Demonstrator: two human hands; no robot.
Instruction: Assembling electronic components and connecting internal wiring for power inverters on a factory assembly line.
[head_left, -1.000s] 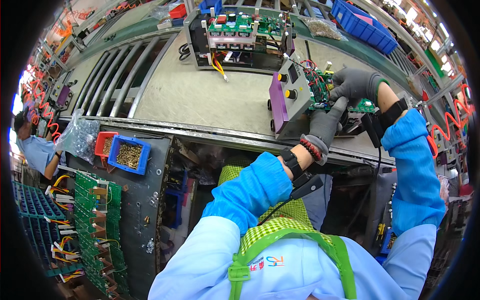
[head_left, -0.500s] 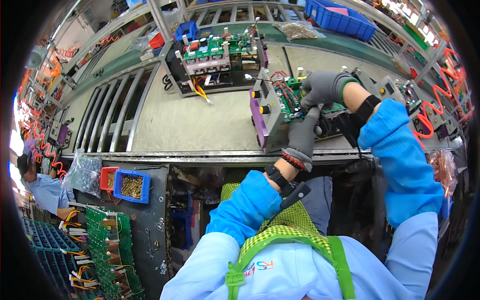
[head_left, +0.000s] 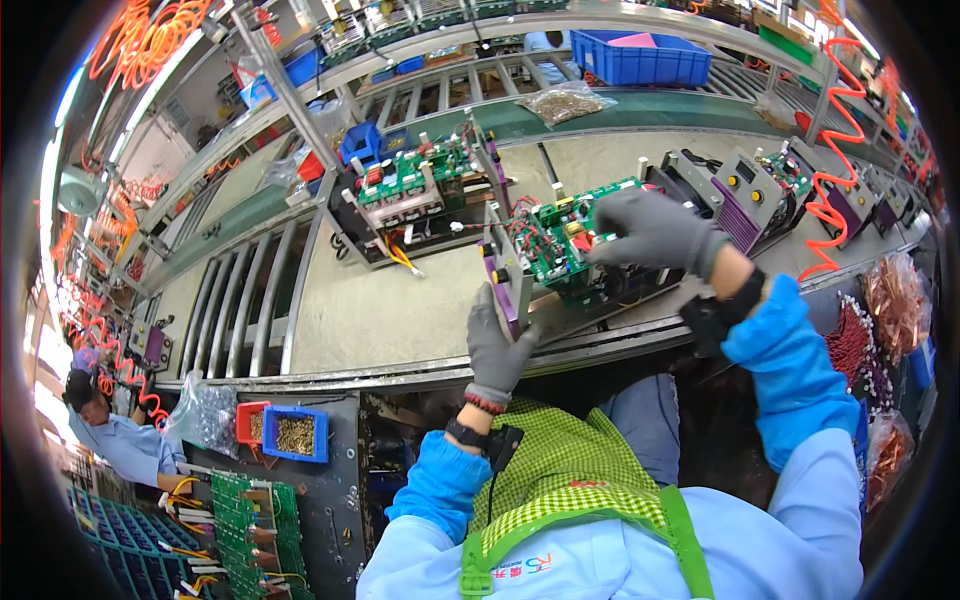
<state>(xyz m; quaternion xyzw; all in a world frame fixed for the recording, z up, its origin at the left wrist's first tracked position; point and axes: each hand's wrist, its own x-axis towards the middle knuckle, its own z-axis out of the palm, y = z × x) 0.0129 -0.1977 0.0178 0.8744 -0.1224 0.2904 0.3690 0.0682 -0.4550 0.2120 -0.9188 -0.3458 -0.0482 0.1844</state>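
Note:
In front of me on the bench is a chassis with a purple and grey front panel (head_left: 507, 285) and a populated green circuit board (head_left: 548, 235) with red wires on top. My left hand (head_left: 495, 350), in a grey glove, is at the lower end of that panel. Its fingers stretch up on the panel's left side, and the thumb sticks out to the right. Above the board's right half is my gloved right hand (head_left: 655, 235), fingers pointing left and a gap between thumb and fingers. I see nothing held in it. Its forearm hides part of the chassis.
Another open chassis (head_left: 420, 200) stands behind to the left. More panelled units (head_left: 750, 195) line the right side. A coiled orange air hose (head_left: 825, 205) hangs there. A blue screw bin (head_left: 293, 435), a clear bag (head_left: 205, 415) and green circuit boards (head_left: 255, 525) are at lower left.
My left hand has left the chassis's near side and come to the lower end of the front panel. My right hand has opened above the board. The whole view has shifted and tilted.

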